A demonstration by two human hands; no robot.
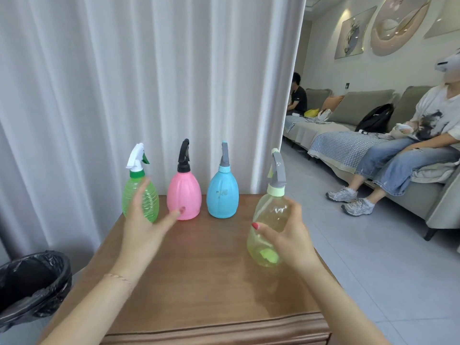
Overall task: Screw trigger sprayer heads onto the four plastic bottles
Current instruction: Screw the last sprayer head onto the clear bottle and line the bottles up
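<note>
On a wooden table (199,282) beside a white curtain (124,83), the right hand (286,235) grips an upright yellow bottle (270,220), sprayer up, while the left hand (144,225) hovers, fingers spread.

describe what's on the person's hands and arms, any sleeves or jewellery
Both forearms are bare, no sleeves in view. The left hand has a thin gold-toned chain bracelet at the wrist. The right hand shows red nail polish on the thumb; no bracelet visible there.

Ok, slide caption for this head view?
Right hand holds the yellow bottle, sprayer on; left hand open.
</note>
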